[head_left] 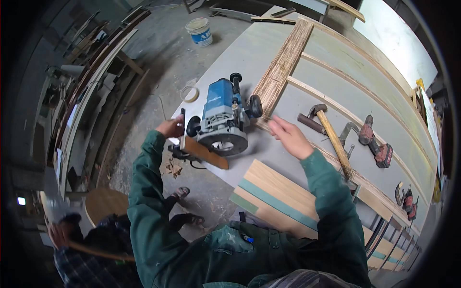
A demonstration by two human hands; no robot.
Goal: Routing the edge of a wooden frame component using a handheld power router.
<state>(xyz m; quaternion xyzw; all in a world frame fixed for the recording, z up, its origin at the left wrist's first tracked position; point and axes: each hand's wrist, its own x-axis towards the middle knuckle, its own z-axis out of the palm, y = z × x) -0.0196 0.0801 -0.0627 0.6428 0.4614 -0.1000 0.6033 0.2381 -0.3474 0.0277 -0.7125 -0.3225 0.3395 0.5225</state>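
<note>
A blue and grey plunge router lies tipped on the grey table panel, its round black base turned toward me. My left hand is left of it, fingers closed around a short dark upright piece whose kind I cannot make out. Just below that hand, a brown wooden block sits at the table edge, with a black clamp-like tool beside it. My right hand is held out right of the router, fingers stretched and holding nothing.
A hammer, a cordless drill and a metal clamp lie between wooden strips on the right. A tape roll rests near the table's left edge. A bucket stands on the floor. Another person is at lower left.
</note>
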